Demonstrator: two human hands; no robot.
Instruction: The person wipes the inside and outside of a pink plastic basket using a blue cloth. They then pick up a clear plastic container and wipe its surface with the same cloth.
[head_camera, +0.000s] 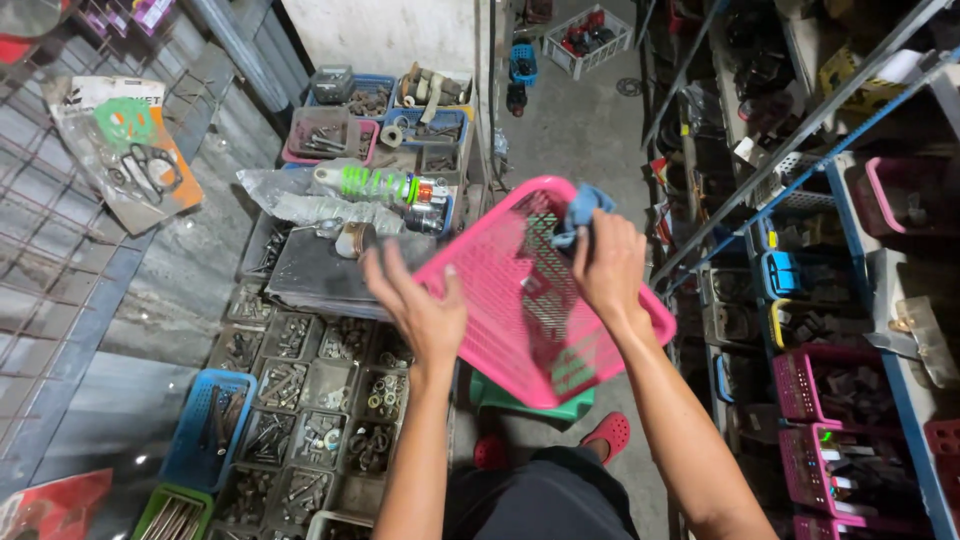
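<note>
Left hand (420, 310) clamps the near-left rim of a pink perforated plastic basket (520, 330), held tilted at frame centre. Right hand (607, 265) presses a crumpled blue cloth (580, 212) against the basket's upper inside wall, fingers closed on it. Lower left: grey compartment trays of bolts and nuts (320, 400). Right edge: shelves with pink bins (830, 390).

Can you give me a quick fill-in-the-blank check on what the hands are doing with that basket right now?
1. The left hand grips the edge of a ____ plastic basket.
2. The right hand presses a ____ cloth against the basket.
3. The person wears ____ clogs.
4. Beside the basket lies a shock absorber with a ____ spring.

Missing words: pink; blue; red; green
</note>
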